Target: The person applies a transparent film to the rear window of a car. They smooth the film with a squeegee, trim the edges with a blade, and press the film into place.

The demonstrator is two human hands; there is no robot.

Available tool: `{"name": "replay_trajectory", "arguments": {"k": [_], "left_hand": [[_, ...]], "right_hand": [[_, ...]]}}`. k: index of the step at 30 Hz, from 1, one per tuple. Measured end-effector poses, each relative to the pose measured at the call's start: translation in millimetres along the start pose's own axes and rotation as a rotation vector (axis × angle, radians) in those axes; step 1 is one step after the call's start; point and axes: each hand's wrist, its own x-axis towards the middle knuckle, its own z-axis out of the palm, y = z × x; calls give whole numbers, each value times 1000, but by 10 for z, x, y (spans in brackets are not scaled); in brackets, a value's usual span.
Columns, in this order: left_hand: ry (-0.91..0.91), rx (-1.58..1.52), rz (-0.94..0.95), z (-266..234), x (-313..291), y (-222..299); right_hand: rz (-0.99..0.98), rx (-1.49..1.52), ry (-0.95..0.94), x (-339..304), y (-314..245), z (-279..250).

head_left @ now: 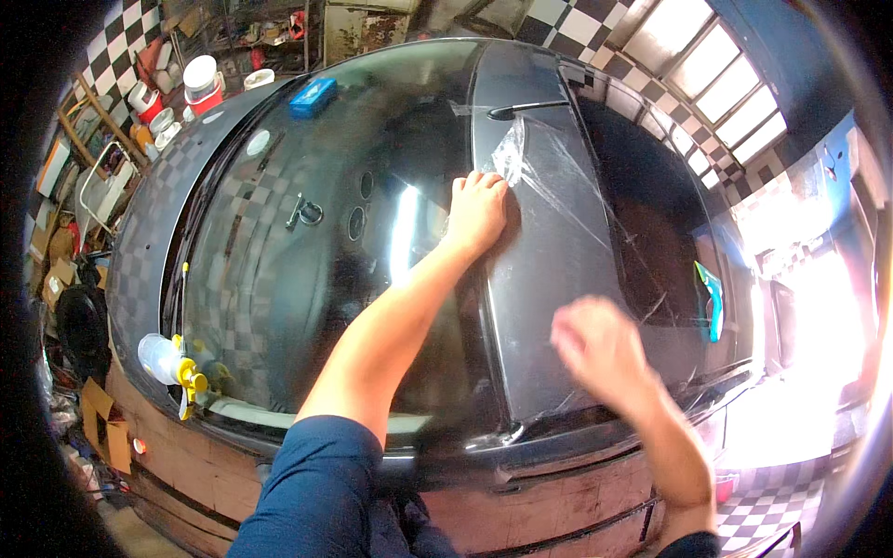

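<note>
Left hand (477,209) lay flat, fingers together, pinning the clear film (549,177) to the dark car panel (539,298) so it stayed put. Right hand (600,349) hovered blurred over the panel; grip unreadable.

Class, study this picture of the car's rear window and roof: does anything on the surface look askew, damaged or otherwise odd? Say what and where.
Yes. The clear film on the dark roof panel is not flat: beside the left hand its upper corner is lifted and crumpled, and creases run across it toward the blurred right hand.
</note>
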Motion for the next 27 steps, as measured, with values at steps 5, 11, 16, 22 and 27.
{"name": "replay_trajectory", "arguments": {"k": [5, 11, 16, 22, 27], "left_hand": [[-7, -54, 107, -66, 10, -2], [34, -54, 169, -20, -1, -15], [10, -14, 197, -53, -5, 1], [-37, 32, 187, -40, -11, -2], [-57, 37, 174, -45, -3, 36]], "right_hand": [[66, 83, 37, 1152, 781, 499], [-114, -21, -3, 2148, 1056, 913], [-84, -200, -236, 2425, 961, 957], [-81, -271, -354, 2518, 894, 943], [-39, -156, -335, 2519, 1013, 981]]}}
